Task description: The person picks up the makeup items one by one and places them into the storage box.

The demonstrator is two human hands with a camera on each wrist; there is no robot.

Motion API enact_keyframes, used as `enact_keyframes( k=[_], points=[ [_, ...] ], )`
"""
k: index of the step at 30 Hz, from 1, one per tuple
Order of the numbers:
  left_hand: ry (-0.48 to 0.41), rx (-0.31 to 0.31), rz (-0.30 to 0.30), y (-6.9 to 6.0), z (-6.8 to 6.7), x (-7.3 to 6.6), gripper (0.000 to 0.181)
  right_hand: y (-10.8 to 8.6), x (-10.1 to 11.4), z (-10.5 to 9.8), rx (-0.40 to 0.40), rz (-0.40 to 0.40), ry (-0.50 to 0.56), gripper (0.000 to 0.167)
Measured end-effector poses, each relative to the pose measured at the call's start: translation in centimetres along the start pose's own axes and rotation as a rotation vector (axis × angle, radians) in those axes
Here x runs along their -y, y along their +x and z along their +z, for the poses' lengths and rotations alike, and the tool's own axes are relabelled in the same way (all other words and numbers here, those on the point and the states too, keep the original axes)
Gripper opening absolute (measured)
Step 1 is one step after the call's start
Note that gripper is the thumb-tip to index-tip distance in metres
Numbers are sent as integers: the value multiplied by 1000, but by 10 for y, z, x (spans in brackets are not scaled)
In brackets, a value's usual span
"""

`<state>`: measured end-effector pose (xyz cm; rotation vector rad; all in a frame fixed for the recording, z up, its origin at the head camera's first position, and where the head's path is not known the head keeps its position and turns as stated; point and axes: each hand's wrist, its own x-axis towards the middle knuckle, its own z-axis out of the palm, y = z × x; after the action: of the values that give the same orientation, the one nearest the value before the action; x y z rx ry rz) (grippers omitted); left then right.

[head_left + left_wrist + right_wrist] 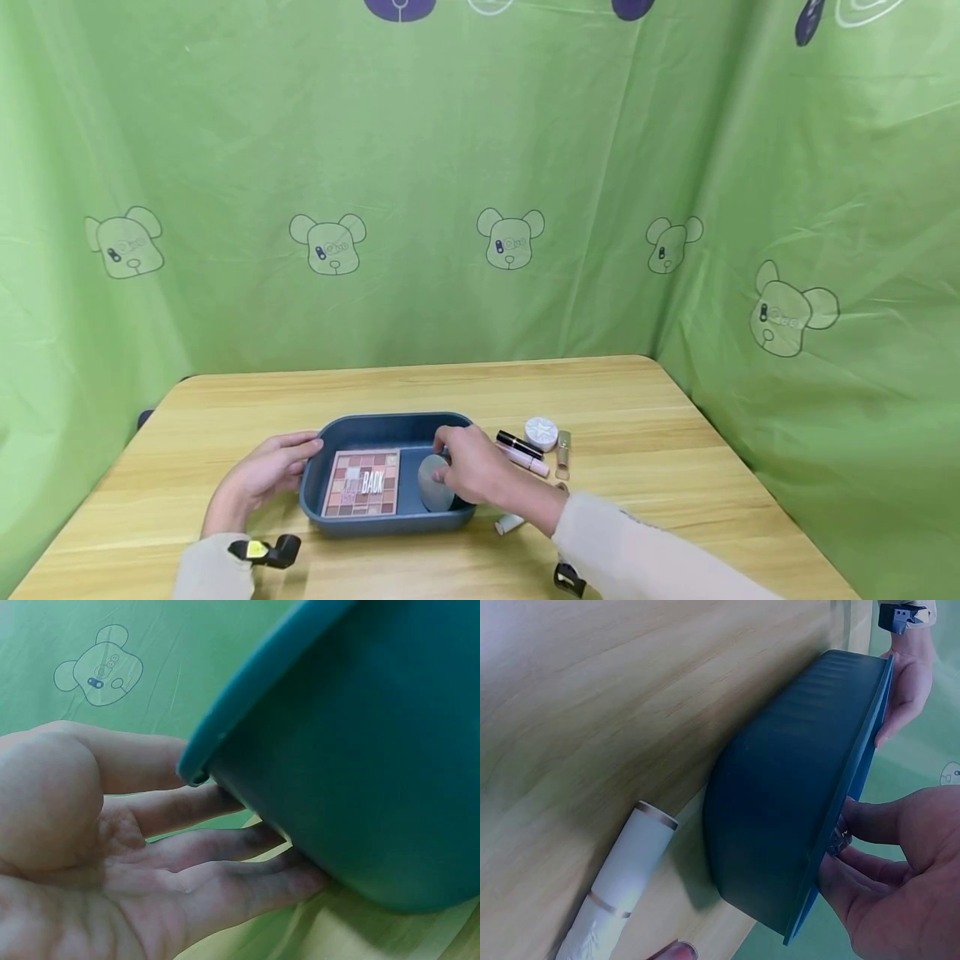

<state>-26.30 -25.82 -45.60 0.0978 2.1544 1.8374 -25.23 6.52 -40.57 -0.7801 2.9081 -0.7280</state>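
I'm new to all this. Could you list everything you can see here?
Cloth: 1 visible expanse, green with bear prints, around table
Table: 1, wood-toned, below
Tray: 1, blue, on table
Palette: 1, pinks and browns, tray's left side
Disc: 1, grey-green, tray's right side
Black tube: 1, black, right of tray
Pink tube: 1, pink, beside black tube
Round case: 1, white, right of tray
Gold tube: 1, gold, beside round case
White tube: 1, white with gold bands, near tray's right end
Wrist devices: 2, mostly black, at wrists
Sleeves: 2, pale, on arms
Left hand: 1, bare, holding tray
Right hand: 1, bare, pinching disc
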Motion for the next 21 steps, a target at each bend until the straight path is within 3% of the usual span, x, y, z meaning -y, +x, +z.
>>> enact_keyframes(
  k=[21],
  points=[
    [-3,25,15,1,-1,0,65,15,-1,11,-19,-25,17,15]
  ],
)
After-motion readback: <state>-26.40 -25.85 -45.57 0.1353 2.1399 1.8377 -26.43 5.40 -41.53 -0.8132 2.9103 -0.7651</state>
